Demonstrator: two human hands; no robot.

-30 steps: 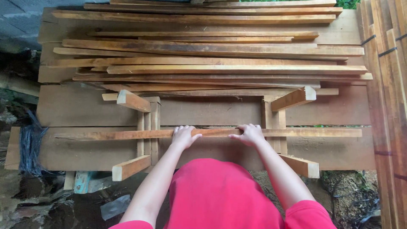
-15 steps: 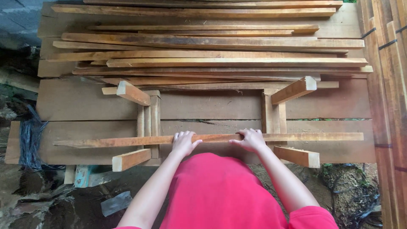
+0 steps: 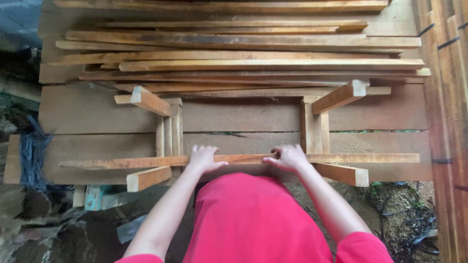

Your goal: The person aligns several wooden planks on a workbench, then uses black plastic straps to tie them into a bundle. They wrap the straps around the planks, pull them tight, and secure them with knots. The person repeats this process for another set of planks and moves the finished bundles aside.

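Note:
A long thin wooden slat (image 3: 126, 161) lies crosswise over two upturned leg frames on a plank workbench (image 3: 234, 117). My left hand (image 3: 204, 158) rests on the slat left of its middle, fingers curled over it. My right hand (image 3: 288, 157) grips the same slat a little to the right. The left leg frame (image 3: 168, 129) and the right leg frame (image 3: 314, 125) each have angled wooden legs (image 3: 146, 100) sticking up and outward. Both hands hold the slat down against the frames.
A pile of long wooden slats (image 3: 243, 53) covers the far half of the bench. More boards (image 3: 446, 97) stand stacked at the right edge. A dark blue bundle of strapping (image 3: 31, 153) hangs at the left. Dirt ground and debris (image 3: 399, 219) lie below.
The view has shifted a little, so the bench sits slightly lower in frame. My hands stay on the slat at nearly the same spots; the slat has settled across both frames.

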